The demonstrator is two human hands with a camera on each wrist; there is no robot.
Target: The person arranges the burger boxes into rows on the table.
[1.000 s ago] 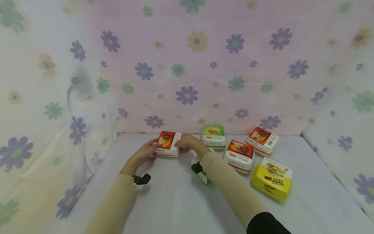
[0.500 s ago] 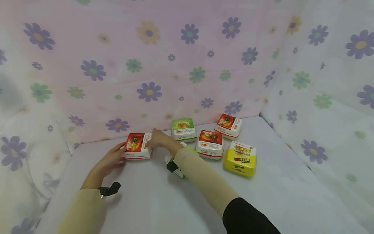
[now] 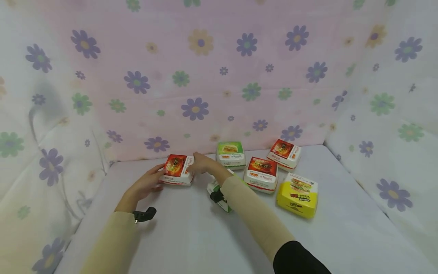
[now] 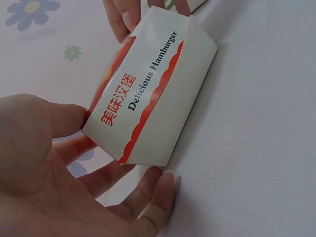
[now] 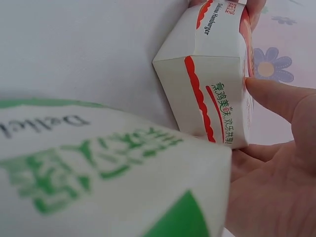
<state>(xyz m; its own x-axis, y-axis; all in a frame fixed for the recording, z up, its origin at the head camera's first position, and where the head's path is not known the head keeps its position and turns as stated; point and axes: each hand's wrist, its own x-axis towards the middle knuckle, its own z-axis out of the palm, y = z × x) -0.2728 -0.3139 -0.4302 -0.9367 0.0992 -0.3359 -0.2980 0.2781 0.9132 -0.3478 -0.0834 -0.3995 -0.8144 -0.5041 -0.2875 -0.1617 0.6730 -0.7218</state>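
Observation:
A red-and-white hamburger box (image 3: 175,170) sits near the back edge of the table, held between both hands. My left hand (image 3: 145,185) grips its left end, the thumb on the upper edge and the fingers low along the side in the left wrist view. At the opposite end, my right hand (image 3: 204,166) holds the box with the thumb at the top edge and fingers behind. Beneath my right forearm lies a green-and-white hamburger box (image 3: 224,206), partly hidden by the sleeve; it fills the lower left of the right wrist view.
Right of my hands stand a green hamburger box (image 3: 230,156), a red-and-white box (image 3: 261,175), another red-and-white box (image 3: 284,154) farther back, and a yellow box (image 3: 297,195). Flowered cloth (image 3: 164,110) walls the white table (image 3: 191,236) at the back and sides.
The head view swung right, then partly back. Both hands keep their hold on the red-and-white box, which stays in place among the others.

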